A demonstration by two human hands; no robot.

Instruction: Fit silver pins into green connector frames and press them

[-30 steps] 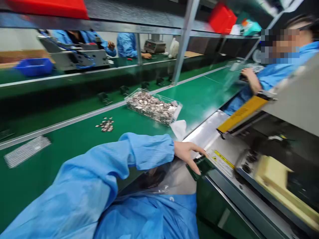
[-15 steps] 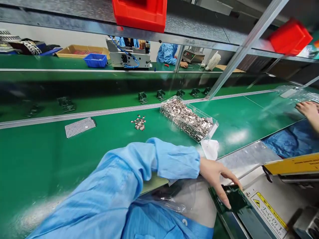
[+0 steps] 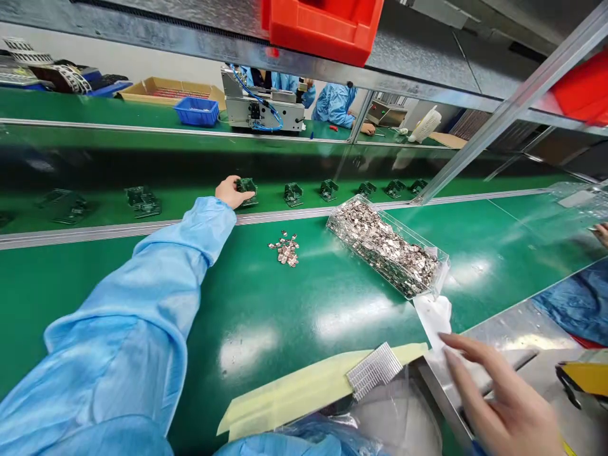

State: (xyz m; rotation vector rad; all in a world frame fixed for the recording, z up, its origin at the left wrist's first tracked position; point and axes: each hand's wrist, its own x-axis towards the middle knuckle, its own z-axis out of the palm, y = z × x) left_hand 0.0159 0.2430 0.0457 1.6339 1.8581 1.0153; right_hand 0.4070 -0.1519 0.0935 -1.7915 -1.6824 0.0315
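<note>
On the far green strip, my left hand (image 3: pixel 230 192) is closed on a green circuit board (image 3: pixel 247 185), gripped by its edge. Several similar boards (image 3: pixel 293 194) stand in a row to either side of it. At the lower right, slightly blurred, my right hand (image 3: pixel 506 399) has its fingers stretched out and nothing visible in them. Its fingertips are close to a white piece of paper (image 3: pixel 434 316). Small metal pieces (image 3: pixel 287 252) lie in a loose pile on the green bench, and many more fill a clear plastic box (image 3: pixel 441 269).
A gridded silvery sheet (image 3: pixel 374 372) lies on yellow tape (image 3: pixel 294 386) along the bench's near edge. A metal post (image 3: pixel 513 104) slants down at the right. Overhead is a shelf with a red bin (image 3: pixel 325 31). Another person's hand (image 3: pixel 602 234) shows at the right edge.
My left hand has moved from the machine at the lower right to the board on the far strip. My right hand has come into view. The view has shifted left.
</note>
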